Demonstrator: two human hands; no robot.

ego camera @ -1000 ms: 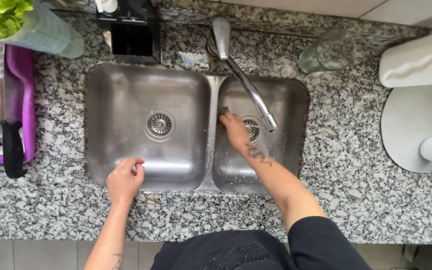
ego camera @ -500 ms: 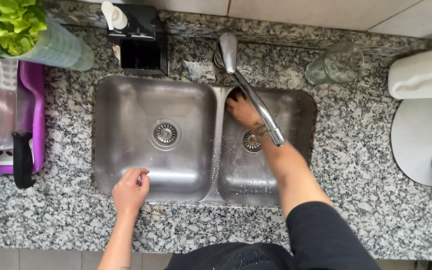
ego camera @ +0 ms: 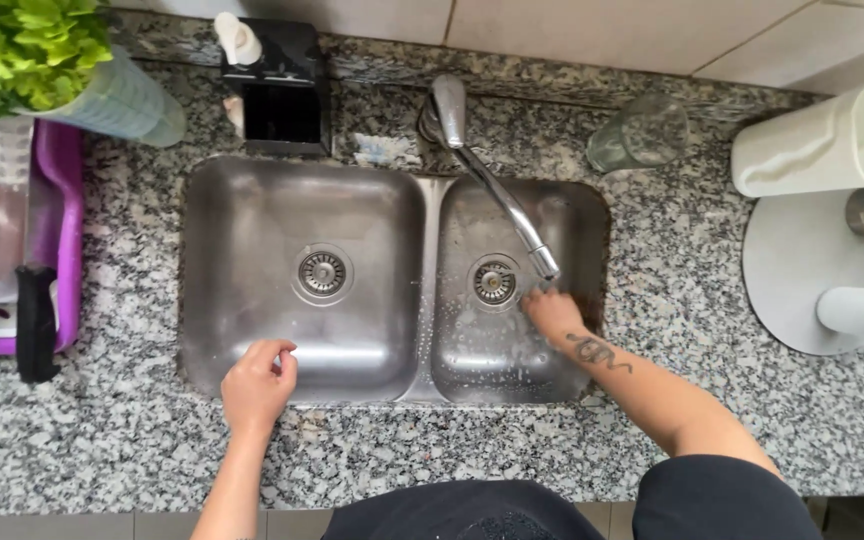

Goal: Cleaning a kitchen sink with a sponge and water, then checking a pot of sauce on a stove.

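the left hand [ego camera: 257, 385] is resting curled and empty on the front rim of the double steel sink [ego camera: 252, 210], while the right hand [ego camera: 554, 312] is pressing, fingers bunched, into the right basin beside its drain [ego camera: 495, 281].

- Even, soft daylight fills the scene; shadows are faint.
- Dull glare streaks the steel sink [ego camera: 252, 240] walls and the faucet [ego camera: 492, 185].
- The granite desk [ego camera: 712, 300] stays sharp.
- Wide-angle bending shows at the edges, and the green plant [ego camera: 22, 45] looks slightly soft.
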